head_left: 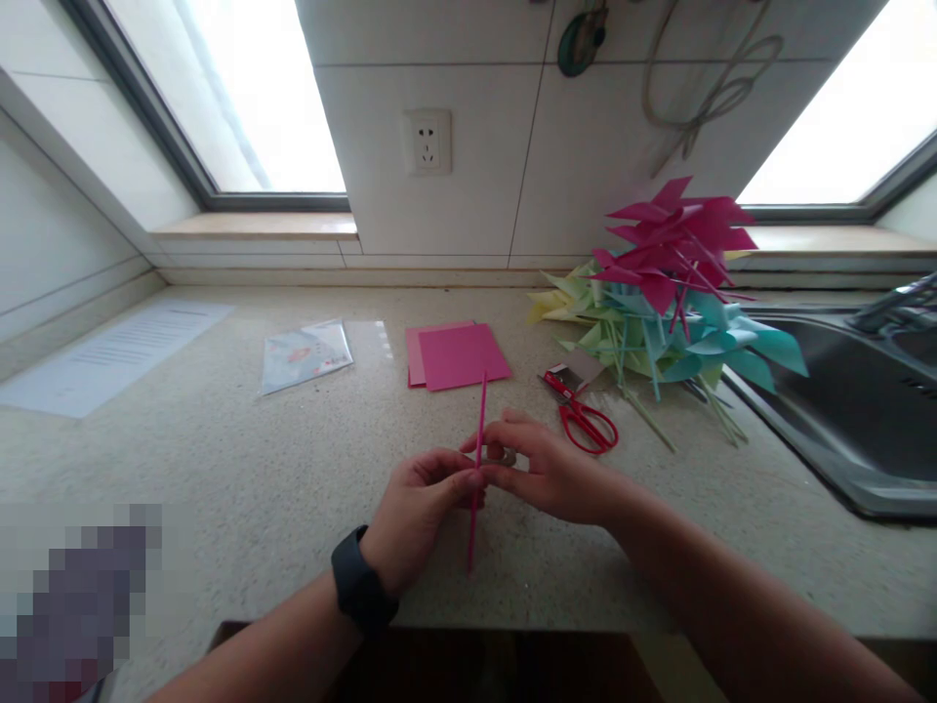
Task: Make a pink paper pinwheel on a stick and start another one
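My left hand (417, 513), with a dark watch on the wrist, pinches a thin pink stick (479, 420) that points away from me over the counter. My right hand (546, 469) meets it at the same spot, fingertips closed on the stick and on a small roll of clear tape (504, 455). Beyond the hands lie pink paper squares (458, 354). Red scissors (586, 420) rest just right of my right hand.
A heap of pink, green and blue paper pinwheels (670, 293) sits at the back right beside a steel sink (864, 410). A clear plastic packet (305, 354) and a printed sheet (109, 356) lie to the left on the speckled counter (220, 459).
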Tool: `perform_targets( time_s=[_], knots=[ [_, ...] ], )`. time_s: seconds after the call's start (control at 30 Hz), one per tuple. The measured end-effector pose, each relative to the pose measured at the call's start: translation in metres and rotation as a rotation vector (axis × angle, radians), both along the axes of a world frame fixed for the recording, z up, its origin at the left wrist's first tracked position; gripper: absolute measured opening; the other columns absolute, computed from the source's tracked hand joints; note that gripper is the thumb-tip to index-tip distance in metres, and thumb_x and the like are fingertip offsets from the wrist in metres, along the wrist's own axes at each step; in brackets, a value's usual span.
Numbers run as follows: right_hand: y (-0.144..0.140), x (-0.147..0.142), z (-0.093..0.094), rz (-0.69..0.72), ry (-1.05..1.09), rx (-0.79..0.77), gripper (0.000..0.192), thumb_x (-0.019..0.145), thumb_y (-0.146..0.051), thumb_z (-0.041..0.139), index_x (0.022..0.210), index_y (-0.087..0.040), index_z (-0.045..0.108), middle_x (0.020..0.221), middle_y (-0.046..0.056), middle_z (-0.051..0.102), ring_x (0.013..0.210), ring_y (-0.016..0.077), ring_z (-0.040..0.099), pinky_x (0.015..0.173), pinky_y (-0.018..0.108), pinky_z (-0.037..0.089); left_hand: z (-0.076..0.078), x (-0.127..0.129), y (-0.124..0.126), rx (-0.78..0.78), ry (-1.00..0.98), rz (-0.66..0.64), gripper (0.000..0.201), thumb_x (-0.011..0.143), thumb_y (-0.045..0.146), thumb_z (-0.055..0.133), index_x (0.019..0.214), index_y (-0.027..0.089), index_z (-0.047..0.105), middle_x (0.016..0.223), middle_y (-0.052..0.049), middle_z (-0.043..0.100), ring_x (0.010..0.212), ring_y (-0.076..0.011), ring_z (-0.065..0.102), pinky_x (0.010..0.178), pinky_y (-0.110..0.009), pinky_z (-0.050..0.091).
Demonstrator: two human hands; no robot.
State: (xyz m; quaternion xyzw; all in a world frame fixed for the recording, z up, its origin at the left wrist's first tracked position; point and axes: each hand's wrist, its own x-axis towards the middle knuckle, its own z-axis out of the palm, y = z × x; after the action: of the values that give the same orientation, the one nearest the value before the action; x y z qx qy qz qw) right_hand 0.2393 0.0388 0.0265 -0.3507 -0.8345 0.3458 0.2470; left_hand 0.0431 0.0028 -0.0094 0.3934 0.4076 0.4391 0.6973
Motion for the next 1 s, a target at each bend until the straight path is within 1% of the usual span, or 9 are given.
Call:
perform_targets(
  time_s=[0.2, 0.27, 0.3, 0.4, 0.47, 0.57, 0.73, 0.83, 1.0],
  knots=[
    [0.003, 0.011, 0.005, 0.15, -0.031, -0.098, 0.019, 0.095, -0.037, 0.064, 0.093, -0.018, 0.064, 0.091, 0.002, 0.063, 0.084, 0.0156, 0.057, 0.078, 0.03, 0.044, 0.005, -0.003, 0.002, -0.05, -0.034, -0.184, 0.025, 0.072, 0.033, 0.087, 0.073, 0.013, 0.073, 0.072, -0.005, 0.072, 0.063, -0.0126, 0.062, 0.065, -0.026, 0.048],
    [0.004, 0.013, 0.005, 0.182, -0.031, -0.127, 0.02, 0.097, -0.037, 0.061, 0.097, -0.017, 0.064, 0.089, 0.002, 0.062, 0.081, 0.0144, 0.055, 0.074, 0.028, 0.043, 0.005, -0.002, 0.001, -0.051, -0.045, -0.205, 0.026, 0.074, 0.036, 0.086, 0.076, 0.012, 0.074, 0.074, -0.005, 0.072, 0.063, -0.0123, 0.062, 0.065, -0.026, 0.048],
    [0.005, 0.014, 0.005, 0.197, -0.027, -0.152, 0.022, 0.098, -0.037, 0.058, 0.104, -0.017, 0.064, 0.087, 0.001, 0.06, 0.079, 0.0137, 0.054, 0.072, 0.027, 0.043, 0.005, -0.002, 0.001, -0.053, -0.05, -0.207, 0.027, 0.075, 0.037, 0.085, 0.078, 0.013, 0.074, 0.074, -0.005, 0.072, 0.064, -0.0121, 0.062, 0.065, -0.025, 0.048],
    [0.006, 0.017, 0.003, 0.242, 0.0, -0.271, 0.032, 0.103, -0.035, 0.048, 0.128, -0.017, 0.058, 0.084, -0.001, 0.056, 0.076, 0.0126, 0.052, 0.069, 0.025, 0.043, 0.005, -0.001, -0.001, -0.057, -0.055, -0.194, 0.027, 0.079, 0.039, 0.081, 0.082, 0.013, 0.073, 0.076, -0.005, 0.072, 0.065, -0.012, 0.063, 0.067, -0.025, 0.048],
    [0.006, 0.017, 0.002, 0.255, 0.012, -0.312, 0.034, 0.103, -0.032, 0.047, 0.133, -0.018, 0.054, 0.083, -0.001, 0.056, 0.074, 0.0122, 0.052, 0.069, 0.025, 0.043, 0.005, -0.001, -0.001, -0.057, -0.051, -0.186, 0.027, 0.081, 0.04, 0.079, 0.083, 0.013, 0.073, 0.076, -0.005, 0.071, 0.066, -0.0122, 0.063, 0.068, -0.026, 0.049],
    [0.006, 0.017, 0.0, 0.252, -0.005, -0.3, 0.035, 0.101, -0.029, 0.05, 0.134, -0.017, 0.053, 0.081, -0.002, 0.058, 0.073, 0.012, 0.052, 0.068, 0.025, 0.043, 0.005, 0.0, -0.002, -0.047, -0.041, -0.166, 0.028, 0.081, 0.04, 0.079, 0.083, 0.013, 0.072, 0.075, -0.005, 0.07, 0.066, -0.0128, 0.063, 0.069, -0.027, 0.049],
    [0.007, 0.019, -0.004, 0.219, 0.047, -0.379, 0.032, 0.099, -0.029, 0.052, 0.129, -0.016, 0.053, 0.082, 0.0, 0.065, 0.079, 0.0132, 0.06, 0.074, 0.027, 0.046, 0.0, -0.001, -0.003, -0.002, 0.011, -0.083, 0.025, 0.081, 0.038, 0.079, 0.083, 0.015, 0.07, 0.075, -0.004, 0.072, 0.067, -0.0147, 0.064, 0.07, -0.029, 0.049],
    [0.006, 0.021, -0.009, 0.202, 0.065, -0.394, 0.029, 0.099, -0.029, 0.054, 0.125, -0.017, 0.053, 0.083, 0.0, 0.068, 0.079, 0.0129, 0.062, 0.073, 0.027, 0.047, -0.004, -0.002, -0.002, 0.048, 0.071, -0.036, 0.022, 0.081, 0.036, 0.079, 0.083, 0.014, 0.073, 0.077, -0.004, 0.073, 0.071, -0.0146, 0.063, 0.073, -0.028, 0.047],
    [0.001, 0.021, -0.013, 0.145, 0.079, -0.374, 0.026, 0.096, -0.036, 0.057, 0.113, -0.017, 0.058, 0.095, 0.006, 0.072, 0.082, 0.0137, 0.066, 0.073, 0.027, 0.051, -0.004, -0.001, -0.002, 0.087, 0.112, 0.009, 0.021, 0.081, 0.035, 0.078, 0.083, 0.014, 0.076, 0.078, -0.005, 0.074, 0.073, -0.0147, 0.063, 0.075, -0.027, 0.047]
  ],
)
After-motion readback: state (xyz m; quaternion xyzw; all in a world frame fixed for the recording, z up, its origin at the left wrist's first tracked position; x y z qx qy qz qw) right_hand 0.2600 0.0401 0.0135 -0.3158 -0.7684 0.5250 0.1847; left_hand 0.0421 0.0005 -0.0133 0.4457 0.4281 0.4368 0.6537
